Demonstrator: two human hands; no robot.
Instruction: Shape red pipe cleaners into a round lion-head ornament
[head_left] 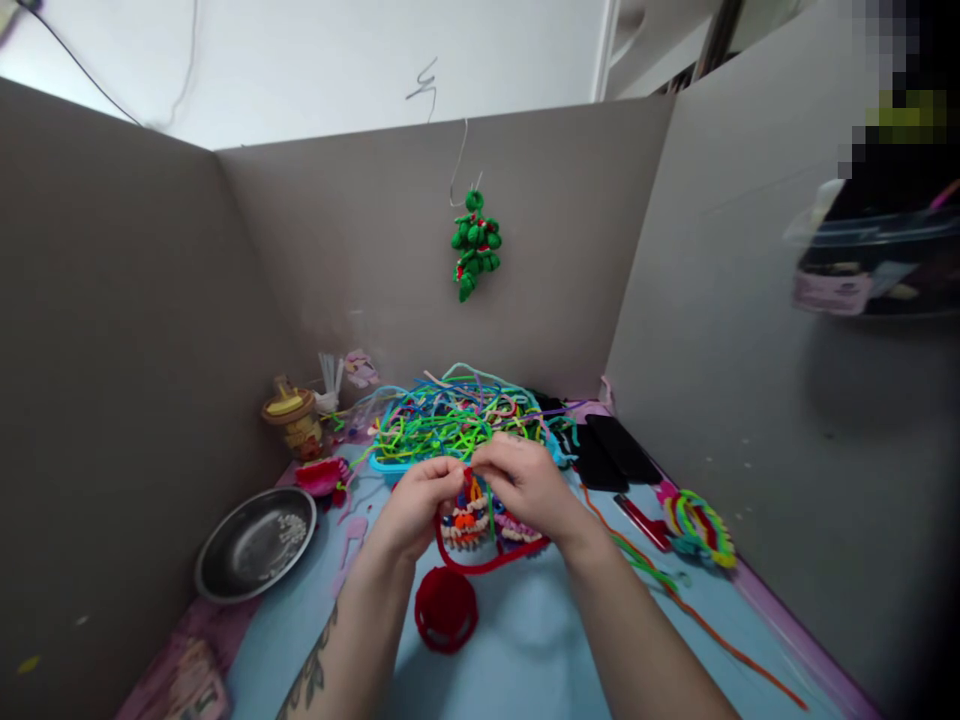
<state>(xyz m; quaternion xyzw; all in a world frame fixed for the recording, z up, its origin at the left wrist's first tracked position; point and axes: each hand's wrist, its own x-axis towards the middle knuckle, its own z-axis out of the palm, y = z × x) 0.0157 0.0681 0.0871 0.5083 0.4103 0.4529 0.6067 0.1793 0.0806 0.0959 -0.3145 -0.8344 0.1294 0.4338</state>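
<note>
My left hand (427, 495) and my right hand (525, 485) meet above the blue mat, both closed with fingertips pinched together. Between them is the end of a fuzzy red strand (480, 568), which hangs in a wide loop below the fingers. Part of it is hidden by the fingers. A round red fuzzy piece (446, 610) lies on the mat just below the loop. Behind the loop, close to my hands, are bundles of small orange, cream, blue and purple twisted pieces (465, 525); whether my fingers touch them I cannot tell.
A blue basket (386, 468) heaped with colourful fuzzy strands stands behind my hands. To the left are a metal bowl (255, 545) and a lidded cup (294, 420). On the right lie black flat objects (615, 450), a red tool (643, 522) and loose strands. A green ornament (476, 245) hangs ahead.
</note>
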